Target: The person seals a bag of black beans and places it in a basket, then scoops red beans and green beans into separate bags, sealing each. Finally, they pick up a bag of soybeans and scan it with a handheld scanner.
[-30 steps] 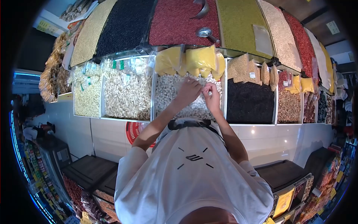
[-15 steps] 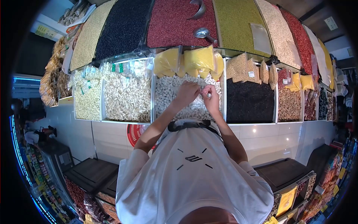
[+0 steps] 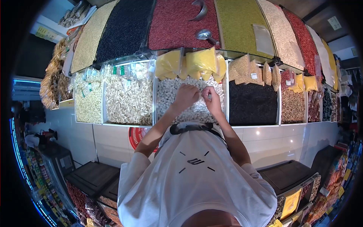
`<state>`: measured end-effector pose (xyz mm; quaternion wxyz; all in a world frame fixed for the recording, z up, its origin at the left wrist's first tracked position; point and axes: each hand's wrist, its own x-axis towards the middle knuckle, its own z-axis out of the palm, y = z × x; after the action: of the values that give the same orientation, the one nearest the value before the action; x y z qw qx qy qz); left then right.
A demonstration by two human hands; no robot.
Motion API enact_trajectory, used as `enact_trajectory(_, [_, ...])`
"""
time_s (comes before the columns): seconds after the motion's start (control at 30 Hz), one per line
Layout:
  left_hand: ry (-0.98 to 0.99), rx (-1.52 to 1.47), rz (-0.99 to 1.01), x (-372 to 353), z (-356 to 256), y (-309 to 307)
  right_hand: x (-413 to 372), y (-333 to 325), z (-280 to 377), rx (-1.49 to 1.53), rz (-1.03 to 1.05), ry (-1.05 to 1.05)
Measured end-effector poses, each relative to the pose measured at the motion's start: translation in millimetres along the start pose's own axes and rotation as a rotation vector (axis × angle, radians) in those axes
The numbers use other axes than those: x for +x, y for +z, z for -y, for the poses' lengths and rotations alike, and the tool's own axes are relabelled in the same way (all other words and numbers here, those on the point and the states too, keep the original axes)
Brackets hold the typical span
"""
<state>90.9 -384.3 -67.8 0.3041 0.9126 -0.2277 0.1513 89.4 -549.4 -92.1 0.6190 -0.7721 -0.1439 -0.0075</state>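
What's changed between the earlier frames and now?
The left hand drew back slightly toward the body, opening a small gap to the right hand. Whether anything was taken or let go is too small to tell. The yellow bags and scoops stayed put.

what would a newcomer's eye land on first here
Probably the broad bed of small deep-red beans at top centre, with a shiny metal scoop lying on it. Just below, plump clear plastic bags of yellow contents line the back of a white-edged compartment of whitish chunks. The bare left hand and bare right hand are close together over those chunks.
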Motion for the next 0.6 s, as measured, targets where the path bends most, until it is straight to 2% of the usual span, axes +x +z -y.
enact_trajectory(0.33, [0.025, 0.034, -0.054, 2, -7, -9, 5, 2, -1, -0.078, 0.06, -0.075])
enact_trajectory(0.4, [-0.1, 0.045, -0.093, 3, -12, -20, 5, -1, 1, -0.081, 0.052, 0.053])
enact_trajectory(0.43, [-0.102, 0.045, -0.092, 2, -10, -20, 5, -2, 1, -0.08, 0.053, 0.054])
enact_trajectory(0.5, [0.003, 0.079, -0.068, -2, -2, -21, 5, -2, 2, -0.112, 0.056, 0.08])
enact_trajectory(0.6, [0.009, 0.064, -0.036, -3, -1, -18, 4, -1, 4, -0.079, 0.055, 0.061])
